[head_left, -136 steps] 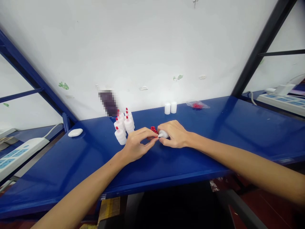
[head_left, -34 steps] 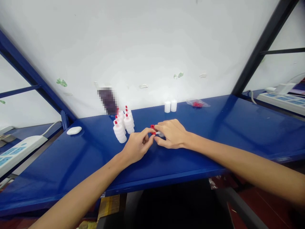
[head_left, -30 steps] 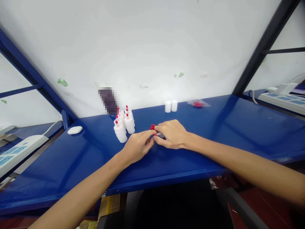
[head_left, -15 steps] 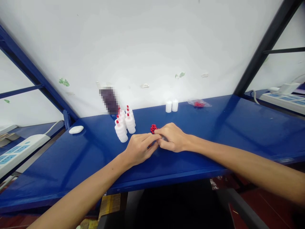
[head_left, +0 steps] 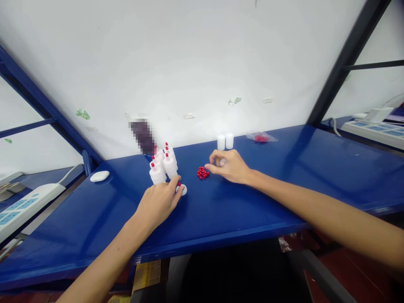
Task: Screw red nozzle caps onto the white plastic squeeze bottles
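Observation:
My left hand (head_left: 160, 200) is closed with thumb and forefinger on a white nozzle cap (head_left: 183, 190) that has a red tip. It is just in front of a cluster of white bottles (head_left: 157, 174) with red-tipped nozzles. My right hand (head_left: 232, 166) is curled over the table, around a small whitish round piece (head_left: 223, 162) that is mostly hidden by the fingers. Left of its fingertips lies a loose pile of small red tips (head_left: 203, 173). Behind the right hand stand two white bottles (head_left: 225, 142) without visible red tips.
A clear bag of red pieces (head_left: 261, 138) lies at the back right of the blue table (head_left: 202, 223). A white mouse-shaped object (head_left: 99, 176) sits at the left. Power strips (head_left: 28, 206) flank the table, and a wall (head_left: 195, 63) is behind.
My hands have separated. The left moved left with the red-tipped nozzle cap; the right lifted away and moved slightly right and back. The pile of red tips is now uncovered.

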Available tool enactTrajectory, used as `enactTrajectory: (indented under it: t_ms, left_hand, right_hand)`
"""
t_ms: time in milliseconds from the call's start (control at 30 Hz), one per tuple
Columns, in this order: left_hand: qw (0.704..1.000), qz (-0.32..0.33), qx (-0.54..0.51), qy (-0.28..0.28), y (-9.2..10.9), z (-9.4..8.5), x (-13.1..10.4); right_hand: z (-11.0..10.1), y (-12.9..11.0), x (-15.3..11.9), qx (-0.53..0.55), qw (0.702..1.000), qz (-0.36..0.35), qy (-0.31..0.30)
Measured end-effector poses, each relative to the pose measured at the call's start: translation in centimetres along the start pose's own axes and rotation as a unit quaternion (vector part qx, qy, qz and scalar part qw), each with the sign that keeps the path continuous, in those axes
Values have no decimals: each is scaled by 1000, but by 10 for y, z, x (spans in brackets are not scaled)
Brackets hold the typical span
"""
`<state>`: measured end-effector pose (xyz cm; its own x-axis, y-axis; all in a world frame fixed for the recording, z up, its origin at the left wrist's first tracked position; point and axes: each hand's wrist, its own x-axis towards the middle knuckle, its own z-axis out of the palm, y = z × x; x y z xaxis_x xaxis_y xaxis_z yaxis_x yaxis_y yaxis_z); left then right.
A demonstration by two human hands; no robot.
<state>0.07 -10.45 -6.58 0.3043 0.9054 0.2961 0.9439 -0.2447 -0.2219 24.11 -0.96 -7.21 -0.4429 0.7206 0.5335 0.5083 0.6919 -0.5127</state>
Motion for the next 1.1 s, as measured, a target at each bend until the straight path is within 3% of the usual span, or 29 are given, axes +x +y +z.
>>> enactTrajectory:
  t_ms: [67,167,267,400,567,667,900,1100]
  left_hand:
    - [999,-16,-9,31,5,2,-8]
    - [995,45,-69,56,19,2,-14]
    - [980,119,-154,34,31,1,-10]
    - [958,132,-255,9,33,0,0]
    - [923,159,-346,-53,30,1,12]
    - [923,167,-342,-54,27,9,21]
    - [942,166,-290,13,18,21,32]
    - [955,109,-275,40,36,12,30]
  right_hand:
    - [1,1,0,-13,1000,5,13]
    - [1,0,0,-49,999,14,-14]
    - [-1,2,3,-110,990,30,-86]
    - [-2,6,5,-173,970,21,-170]
    - [3,8,7,-211,957,-4,-198]
    - [4,7,6,-206,961,-4,-186]
    - [2,-7,3,-51,995,-30,-82]
    - [-3,-15,3,181,971,21,-156]
